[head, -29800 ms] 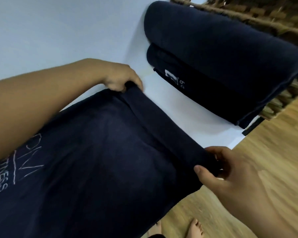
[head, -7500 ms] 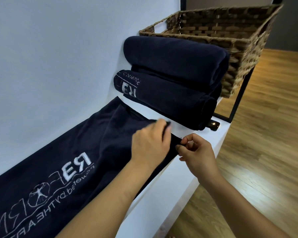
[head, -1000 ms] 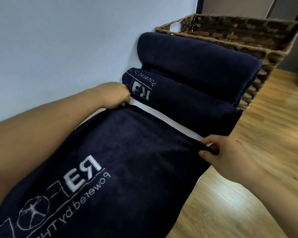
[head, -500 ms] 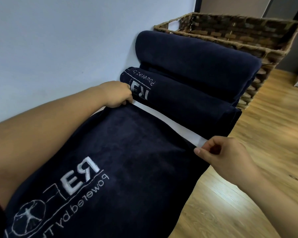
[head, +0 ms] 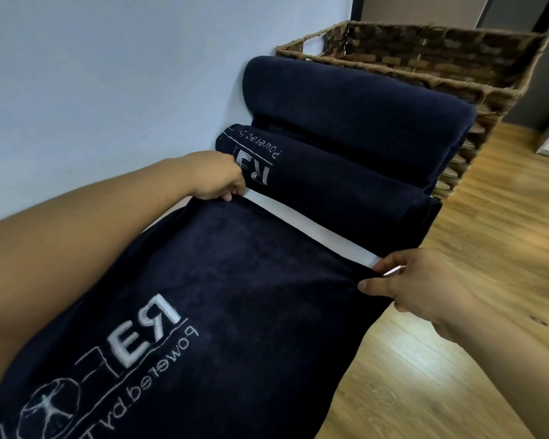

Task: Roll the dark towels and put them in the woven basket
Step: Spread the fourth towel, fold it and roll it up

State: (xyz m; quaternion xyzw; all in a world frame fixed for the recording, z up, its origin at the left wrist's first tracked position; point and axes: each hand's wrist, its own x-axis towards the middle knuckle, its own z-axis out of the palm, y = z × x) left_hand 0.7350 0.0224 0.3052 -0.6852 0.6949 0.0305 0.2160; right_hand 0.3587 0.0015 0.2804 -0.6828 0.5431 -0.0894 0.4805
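Navy-blue terry towel with white stitched lettering (head: 235,296) is lying flat on the white ledge (head: 314,231). Left hand (head: 217,177) is gripping its wall-side far corner, and right hand (head: 415,280) is pinching the outer one. Rolled navy towel (head: 346,185) is sitting just beyond, carrying a fatter navy roll (head: 362,103), right beside the brown woven basket (head: 425,58).

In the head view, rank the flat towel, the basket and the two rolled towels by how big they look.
1. flat towel, though it is nearest the camera.
2. basket and top rolled towel: too alike to rank; the basket is farther and partly hidden.
3. lower rolled towel, the slimmer roll.
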